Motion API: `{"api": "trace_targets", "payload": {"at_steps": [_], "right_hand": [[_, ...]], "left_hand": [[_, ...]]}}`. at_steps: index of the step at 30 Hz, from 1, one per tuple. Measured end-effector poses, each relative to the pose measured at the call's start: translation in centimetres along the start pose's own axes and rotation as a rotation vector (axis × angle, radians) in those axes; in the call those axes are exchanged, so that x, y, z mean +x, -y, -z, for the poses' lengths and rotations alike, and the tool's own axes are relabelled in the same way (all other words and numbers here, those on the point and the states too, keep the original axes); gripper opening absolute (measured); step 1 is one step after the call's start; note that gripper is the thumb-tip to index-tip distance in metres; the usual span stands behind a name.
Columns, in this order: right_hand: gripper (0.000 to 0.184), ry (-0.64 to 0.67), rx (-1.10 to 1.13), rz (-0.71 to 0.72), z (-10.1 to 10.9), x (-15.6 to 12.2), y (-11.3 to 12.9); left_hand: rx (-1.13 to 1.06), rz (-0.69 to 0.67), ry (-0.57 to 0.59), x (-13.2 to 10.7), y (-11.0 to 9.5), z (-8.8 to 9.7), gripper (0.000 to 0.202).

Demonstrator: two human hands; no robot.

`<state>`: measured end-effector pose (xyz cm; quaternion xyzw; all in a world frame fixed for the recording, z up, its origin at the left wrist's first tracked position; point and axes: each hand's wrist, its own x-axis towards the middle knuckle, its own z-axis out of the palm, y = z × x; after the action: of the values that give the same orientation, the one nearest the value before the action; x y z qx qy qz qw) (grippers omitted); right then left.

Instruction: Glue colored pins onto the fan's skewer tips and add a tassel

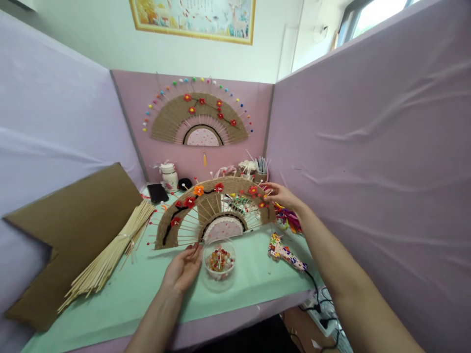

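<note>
A half-round decorative fan (228, 185) of twine and thin sticks stands tilted over the table. Red and orange flowers, a dark branch line and bead-tipped sticks decorate it, and a pale pink half-disc (223, 229) sits at its base. My left hand (186, 269) grips the lower edge from below, left of that half-disc. At the upper right rim, my right hand (281, 195) has its fingers closed on the fan beside the flowers; some fingertips are hidden. Just right of my left hand is a clear plastic tub (220, 282) of red, amber and clear beads.
A patterned glue gun (286, 252) with a black cord lies at right. Bundled sticks (110, 252) and brown cardboard (73, 220) lie at left. Behind are a phone (158, 193), a white bottle (169, 177) and colourful pipe cleaners (289, 218). A similar fan (165, 120) hangs on the partition.
</note>
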<state>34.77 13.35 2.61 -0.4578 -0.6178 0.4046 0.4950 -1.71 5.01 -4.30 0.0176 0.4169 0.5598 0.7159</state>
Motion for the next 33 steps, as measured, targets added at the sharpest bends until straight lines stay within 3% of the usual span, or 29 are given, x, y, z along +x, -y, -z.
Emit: {"api": "trace_targets", "payload": {"at_steps": [5, 10, 13, 17, 20, 23, 27, 33], "right_hand": [[0.062, -0.063, 0.053, 0.028, -0.3, -0.2, 1.6], [0.055, -0.15, 0.135, 0.075, -1.1, 0.3, 4.0], [0.055, -0.181, 0.163, 0.107, -1.5, 0.5, 5.7], [0.054, -0.202, 0.144, 0.139, -1.6, 0.3, 8.0], [0.056, -0.216, 0.112, 0.128, -1.4, 0.1, 9.1], [0.059, -0.217, 0.069, 0.097, -1.3, 0.0, 9.6], [0.063, -0.19, 0.041, 0.101, -1.4, -0.4, 9.4], [0.047, -0.298, 0.14, 0.148, -0.7, -2.7, 8.3]], "left_hand": [[0.052, -0.16, 0.053, -0.7, -0.6, -0.6, 0.039], [0.107, -0.454, 0.324, -0.9, -1.2, -3.1, 0.06], [0.07, -0.562, 0.432, -0.1, -1.6, -5.4, 0.055], [-0.015, -0.532, 0.418, 1.3, -2.2, -7.8, 0.035], [-0.014, -0.433, 0.441, 1.9, -2.6, -8.6, 0.032], [0.009, -0.344, 0.452, 2.0, -2.9, -8.8, 0.036], [-0.035, -0.355, 0.423, 2.2, -3.5, -8.7, 0.036], [-0.103, -0.368, 0.435, 3.1, -4.9, -7.9, 0.033]]}}
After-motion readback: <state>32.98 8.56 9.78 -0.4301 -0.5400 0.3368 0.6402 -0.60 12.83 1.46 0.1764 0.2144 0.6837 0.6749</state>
